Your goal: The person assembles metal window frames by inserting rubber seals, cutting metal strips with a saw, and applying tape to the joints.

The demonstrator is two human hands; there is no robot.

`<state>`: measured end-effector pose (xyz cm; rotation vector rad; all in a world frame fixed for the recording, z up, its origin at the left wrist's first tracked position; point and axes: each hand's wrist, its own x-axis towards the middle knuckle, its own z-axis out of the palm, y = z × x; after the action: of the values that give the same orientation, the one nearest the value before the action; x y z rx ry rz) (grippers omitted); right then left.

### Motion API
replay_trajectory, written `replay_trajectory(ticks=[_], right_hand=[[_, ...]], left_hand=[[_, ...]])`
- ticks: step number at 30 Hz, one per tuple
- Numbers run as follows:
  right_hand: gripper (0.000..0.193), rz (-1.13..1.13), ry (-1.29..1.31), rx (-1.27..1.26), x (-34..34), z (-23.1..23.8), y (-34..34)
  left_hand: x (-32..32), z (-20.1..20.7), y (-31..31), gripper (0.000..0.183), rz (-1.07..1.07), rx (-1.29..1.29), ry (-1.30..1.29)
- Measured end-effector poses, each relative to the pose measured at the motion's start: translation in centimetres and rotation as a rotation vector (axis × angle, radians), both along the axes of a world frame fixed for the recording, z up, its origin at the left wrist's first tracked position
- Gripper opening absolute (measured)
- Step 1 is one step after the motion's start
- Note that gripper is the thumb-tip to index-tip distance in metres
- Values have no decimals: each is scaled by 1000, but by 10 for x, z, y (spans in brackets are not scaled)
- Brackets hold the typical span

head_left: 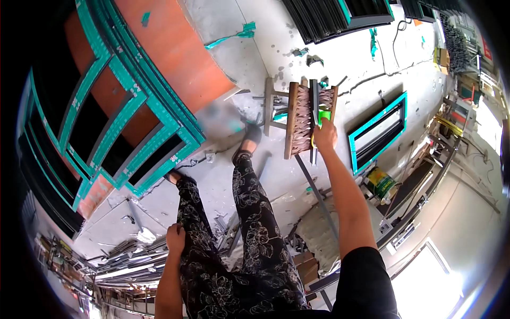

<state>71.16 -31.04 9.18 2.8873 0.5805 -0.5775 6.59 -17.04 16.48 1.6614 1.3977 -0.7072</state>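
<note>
My right hand [324, 134] reaches forward to a low wooden stool [300, 119] and grips a bright green object [324, 115] beside a dark metal strip [314, 103] lying along the stool's top. My left hand [175, 238] rests closed against my left thigh, over the black flower-patterned trousers [249, 223], holding nothing visible. One foot in a sandal [249, 139] stands just left of the stool.
Stacked window frames wrapped in teal film [133, 122] lean at the left. Another teal-wrapped frame [377, 133] lies on the floor at the right, next to a green can [381, 183]. Metal profile offcuts [127, 260] pile at lower left. Dark frames [334, 18] stand at the top.
</note>
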Motion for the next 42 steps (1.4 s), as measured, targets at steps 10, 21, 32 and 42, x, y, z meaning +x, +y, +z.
replay_trajectory(ticks=[10,21,32,42], right_hand=[[42,-122,219,-139,75,-65,70],[38,-63,853,681,146,71,118],[41,36,656,881,91,322,249],[35,82,1089,1044,28,473,567]], left_hand=[[127,55,-45,17,-44,181,-32],[358,122,12,18,217,-85,-419],[475,259,184,55,-10,303,-709],[529,375,431,43,614,208,-830]])
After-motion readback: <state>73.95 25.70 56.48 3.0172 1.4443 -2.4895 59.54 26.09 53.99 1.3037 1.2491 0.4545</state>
